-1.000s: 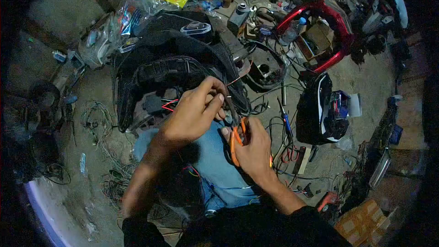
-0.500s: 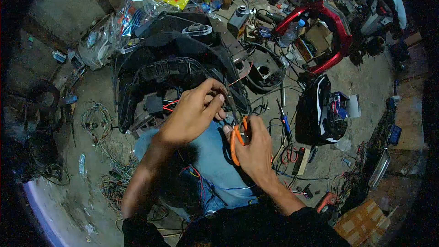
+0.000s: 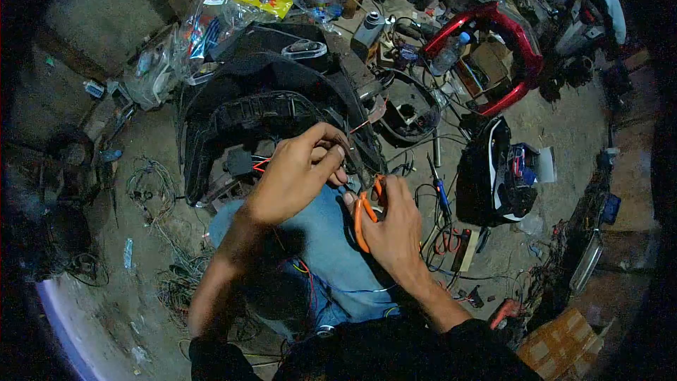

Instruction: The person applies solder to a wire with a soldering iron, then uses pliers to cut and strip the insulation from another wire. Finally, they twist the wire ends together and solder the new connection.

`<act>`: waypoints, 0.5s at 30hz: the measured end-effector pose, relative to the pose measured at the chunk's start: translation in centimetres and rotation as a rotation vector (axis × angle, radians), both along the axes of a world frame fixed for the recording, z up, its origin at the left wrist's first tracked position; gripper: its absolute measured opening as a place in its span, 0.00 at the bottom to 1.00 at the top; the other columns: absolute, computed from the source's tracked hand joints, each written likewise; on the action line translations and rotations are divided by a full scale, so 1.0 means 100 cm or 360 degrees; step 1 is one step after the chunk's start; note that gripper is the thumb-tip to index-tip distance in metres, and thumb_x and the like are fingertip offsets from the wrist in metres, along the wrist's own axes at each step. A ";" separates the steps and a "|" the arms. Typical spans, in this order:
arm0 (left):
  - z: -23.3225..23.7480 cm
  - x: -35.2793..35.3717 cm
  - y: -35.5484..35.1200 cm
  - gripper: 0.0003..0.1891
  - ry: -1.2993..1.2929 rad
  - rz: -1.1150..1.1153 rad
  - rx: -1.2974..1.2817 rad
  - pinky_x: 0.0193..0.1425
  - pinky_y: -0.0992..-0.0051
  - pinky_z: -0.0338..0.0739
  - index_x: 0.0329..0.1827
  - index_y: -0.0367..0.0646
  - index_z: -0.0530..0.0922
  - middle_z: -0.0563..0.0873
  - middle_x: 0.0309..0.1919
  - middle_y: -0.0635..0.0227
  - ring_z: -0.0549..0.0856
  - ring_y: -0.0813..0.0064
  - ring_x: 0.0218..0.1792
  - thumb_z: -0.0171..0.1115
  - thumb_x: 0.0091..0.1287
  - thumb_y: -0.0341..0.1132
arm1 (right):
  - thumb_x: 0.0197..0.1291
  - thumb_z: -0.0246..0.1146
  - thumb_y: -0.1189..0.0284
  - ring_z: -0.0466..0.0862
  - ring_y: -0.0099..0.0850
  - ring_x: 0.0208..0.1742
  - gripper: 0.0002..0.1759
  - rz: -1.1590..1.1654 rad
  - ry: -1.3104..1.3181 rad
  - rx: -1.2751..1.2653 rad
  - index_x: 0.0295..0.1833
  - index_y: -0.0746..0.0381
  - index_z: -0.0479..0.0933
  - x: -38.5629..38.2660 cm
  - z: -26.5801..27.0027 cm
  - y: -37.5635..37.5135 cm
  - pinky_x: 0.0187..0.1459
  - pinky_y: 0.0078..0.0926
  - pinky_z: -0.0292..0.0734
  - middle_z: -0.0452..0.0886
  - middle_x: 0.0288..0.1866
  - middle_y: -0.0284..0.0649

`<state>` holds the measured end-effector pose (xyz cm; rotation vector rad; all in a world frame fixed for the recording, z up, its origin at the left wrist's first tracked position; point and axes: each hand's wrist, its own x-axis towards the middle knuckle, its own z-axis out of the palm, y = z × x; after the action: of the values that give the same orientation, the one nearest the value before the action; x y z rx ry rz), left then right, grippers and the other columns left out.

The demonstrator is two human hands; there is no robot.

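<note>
My left hand is closed, thumb and fingers pinched together on a thin wire whose reddish end sticks out beyond the fingertips. In my right hand is a pair of pliers with orange handles, the jaws pointing up toward my left hand. The handles stand slightly apart. Just beyond both hands lies a large black plastic scooter panel. A black connector with red wires sits inside its opening, left of my left hand.
A blue-handled soldering iron lies right of my right hand. Farther right are a black-and-white scooter part and a red curved panel. Tangled wires lie on the floor at left. A cardboard piece is at lower right.
Hardly anything differs. The pliers' handles look a little wider apart, and the view has shifted very slightly. My left hand keeps its pinch in the same place.
</note>
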<state>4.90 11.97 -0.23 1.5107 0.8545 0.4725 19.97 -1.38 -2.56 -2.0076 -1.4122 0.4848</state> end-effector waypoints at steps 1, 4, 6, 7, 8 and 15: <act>-0.001 0.000 0.000 0.10 -0.0022 0.0018 0.0024 0.42 0.75 0.85 0.56 0.32 0.76 0.87 0.35 0.63 0.89 0.77 0.37 0.57 0.80 0.30 | 0.60 0.76 0.55 0.80 0.53 0.38 0.28 0.0000 -0.0006 0.0009 0.48 0.67 0.73 0.000 -0.001 0.000 0.37 0.48 0.74 0.76 0.41 0.51; -0.003 0.000 -0.001 0.10 -0.0049 0.0037 0.0046 0.41 0.75 0.84 0.55 0.31 0.76 0.88 0.33 0.63 0.89 0.76 0.36 0.57 0.79 0.30 | 0.61 0.75 0.54 0.80 0.52 0.36 0.28 0.0010 0.0004 0.0023 0.46 0.66 0.73 0.001 -0.001 0.001 0.36 0.48 0.73 0.76 0.38 0.50; 0.000 0.000 0.000 0.11 -0.0013 0.0001 -0.0006 0.43 0.76 0.85 0.57 0.32 0.75 0.87 0.36 0.64 0.89 0.77 0.38 0.57 0.80 0.31 | 0.61 0.75 0.54 0.80 0.52 0.35 0.27 0.0016 0.0024 -0.0014 0.44 0.66 0.73 0.002 0.002 0.002 0.35 0.48 0.72 0.76 0.36 0.50; 0.000 0.000 0.000 0.11 -0.0024 0.0002 -0.0019 0.43 0.76 0.85 0.57 0.32 0.75 0.86 0.36 0.64 0.89 0.77 0.38 0.57 0.80 0.31 | 0.61 0.75 0.54 0.79 0.51 0.34 0.27 0.0016 0.0037 -0.0053 0.43 0.66 0.73 0.003 0.005 0.003 0.35 0.48 0.72 0.76 0.35 0.50; 0.000 0.000 0.000 0.11 -0.0035 0.0003 -0.0032 0.43 0.76 0.85 0.57 0.32 0.75 0.86 0.35 0.65 0.88 0.77 0.38 0.57 0.80 0.31 | 0.61 0.75 0.54 0.79 0.51 0.33 0.27 0.0016 0.0050 -0.0093 0.41 0.66 0.73 0.003 0.009 0.003 0.34 0.48 0.71 0.76 0.34 0.50; -0.002 0.003 -0.001 0.07 0.0100 0.0030 0.0130 0.40 0.77 0.81 0.53 0.36 0.76 0.83 0.31 0.70 0.84 0.82 0.34 0.58 0.80 0.30 | 0.63 0.74 0.54 0.76 0.49 0.28 0.26 -0.0011 0.0217 -0.0152 0.36 0.67 0.73 0.002 0.018 0.004 0.33 0.46 0.70 0.76 0.27 0.49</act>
<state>5.20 11.85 -0.38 1.6009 0.9086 0.4806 20.16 -0.98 -0.74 -2.0124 -1.3212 0.6841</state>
